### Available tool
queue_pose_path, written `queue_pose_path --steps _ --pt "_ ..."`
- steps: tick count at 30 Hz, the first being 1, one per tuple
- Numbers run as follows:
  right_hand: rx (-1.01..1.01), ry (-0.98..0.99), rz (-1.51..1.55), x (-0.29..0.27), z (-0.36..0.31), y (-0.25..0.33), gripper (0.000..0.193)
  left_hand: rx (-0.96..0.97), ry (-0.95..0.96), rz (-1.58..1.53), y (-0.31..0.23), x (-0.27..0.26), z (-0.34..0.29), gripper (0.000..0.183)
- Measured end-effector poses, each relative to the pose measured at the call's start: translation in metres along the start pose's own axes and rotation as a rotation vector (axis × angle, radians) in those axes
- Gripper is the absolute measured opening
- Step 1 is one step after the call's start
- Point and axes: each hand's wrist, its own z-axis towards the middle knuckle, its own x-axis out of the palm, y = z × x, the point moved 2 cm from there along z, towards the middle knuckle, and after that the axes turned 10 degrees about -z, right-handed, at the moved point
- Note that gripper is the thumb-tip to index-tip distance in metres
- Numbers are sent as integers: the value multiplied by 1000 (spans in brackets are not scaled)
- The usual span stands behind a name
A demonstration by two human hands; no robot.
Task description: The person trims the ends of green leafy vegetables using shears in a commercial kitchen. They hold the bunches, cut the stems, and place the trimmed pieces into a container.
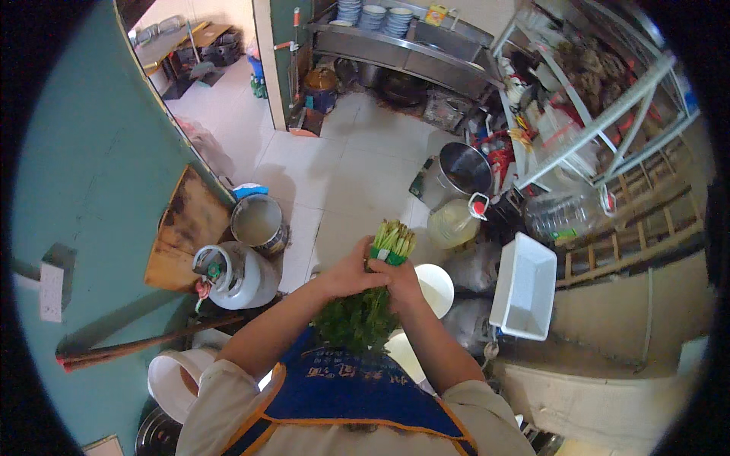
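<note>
I hold a bunch of leafy green herbs (353, 323) in front of my blue, orange-edged apron (365, 387). Its pale cut stems (394, 235) point away from me, and the dark leaves hang toward my chest. Around the stems runs a green band (389, 255), close to my fingers. My left hand (353, 272) is closed round the bunch from the left. From the right, my right hand (399, 283) grips it too, with the thumbs close together. Some of my fingers are hidden behind the stems.
White tubs (433, 290) stand below my right forearm, near a white rectangular basin (525, 287). A gas cylinder (239, 277) and a bucket (259, 222) are on the left. Farther off are a metal pot (464, 169), a shelf rack (585, 125) and a steel sink counter (395, 47).
</note>
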Motion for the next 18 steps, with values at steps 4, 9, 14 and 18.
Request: queue_pose_path --steps 4,9,14,18 --pt "61 20 -96 10 109 23 41 19 -19 -23 11 -64 79 109" --pt "4 -25 -163 11 196 73 38 -40 36 -151 -11 -110 164 111" --pt "60 -131 -35 -12 260 124 36 -78 100 -71 -23 -129 256 115" --pt "52 -159 -66 -38 330 157 39 -100 92 -147 -14 -141 342 126"
